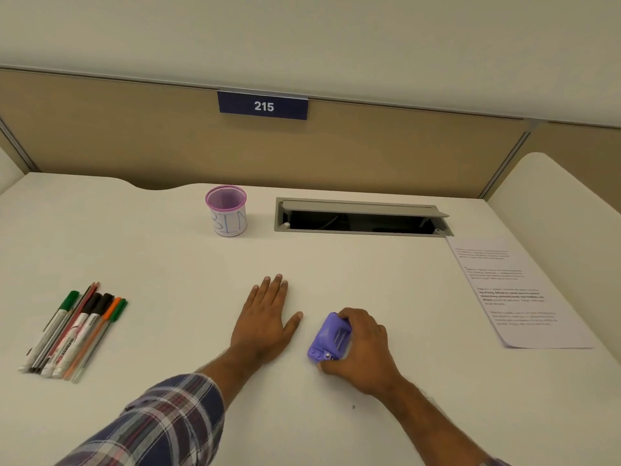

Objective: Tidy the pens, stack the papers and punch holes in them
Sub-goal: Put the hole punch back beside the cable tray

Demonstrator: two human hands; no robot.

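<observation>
Your right hand point(361, 348) grips the purple hole punch point(329, 336); left hand point(265, 319) lies flat. Pens point(75, 331) still need the mesh cup point(226, 210).

One purple mesh pen cup with a white paper label point(226, 211) is counted on the white desk point(168, 264). One purple plastic hole punch point(329, 338) is present. One group of pens and markers point(72, 334) is laid out at the left; about eight are counted, though overlap prevents an exact figure. Printed white paper point(514, 290) is seen at the right; the sheet count cannot be determined. Two hands are counted: left hand point(265, 317), right hand point(363, 348).
</observation>
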